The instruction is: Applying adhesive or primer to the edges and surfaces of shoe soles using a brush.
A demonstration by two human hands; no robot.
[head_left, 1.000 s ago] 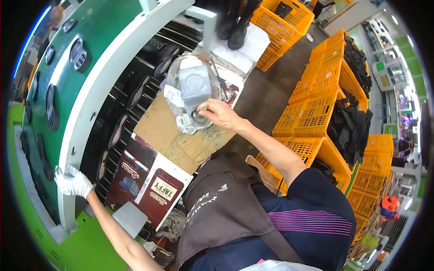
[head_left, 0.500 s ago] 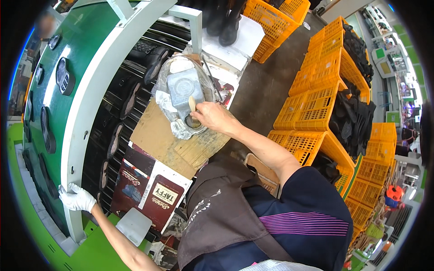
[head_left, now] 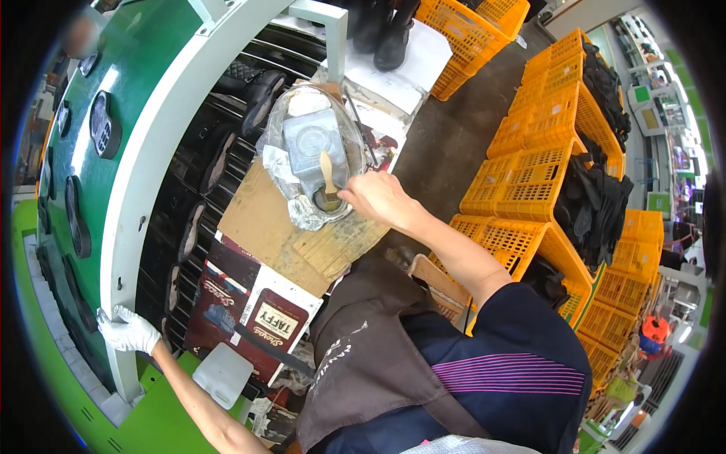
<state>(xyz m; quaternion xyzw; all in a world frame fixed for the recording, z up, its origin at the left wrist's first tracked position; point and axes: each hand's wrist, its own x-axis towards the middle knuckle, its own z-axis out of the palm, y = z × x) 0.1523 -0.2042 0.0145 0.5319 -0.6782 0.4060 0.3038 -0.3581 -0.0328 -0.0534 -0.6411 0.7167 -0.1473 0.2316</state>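
Observation:
My left hand (head_left: 130,331), in a white glove, lies with fingers stretched out on the pale rail (head_left: 125,265) beside the green belt. My bare right hand (head_left: 376,198) is closed, its fingertips at the edge of a small cup of glue-like stuff (head_left: 327,200). A brush with a pale wooden handle (head_left: 327,168) stands tilted in that cup, apart from my fingers. Behind it sits a grey square metal can (head_left: 308,144), wrapped about with clear plastic (head_left: 287,166). Whether my right fingertips grip anything is hidden.
Cardboard (head_left: 265,227) lies under the can. Black shoes (head_left: 261,98) sit on a roller rack (head_left: 242,147) to its left. Shoe soles (head_left: 104,125) lie on the green belt (head_left: 151,45). Yellow crates (head_left: 522,170) of black shoe parts stand right. Black boots (head_left: 392,45) stand at the back.
My right hand has let go of the brush and moved slightly right, leaving the brush leaning in the cup. My left hand keeps its place on the rail.

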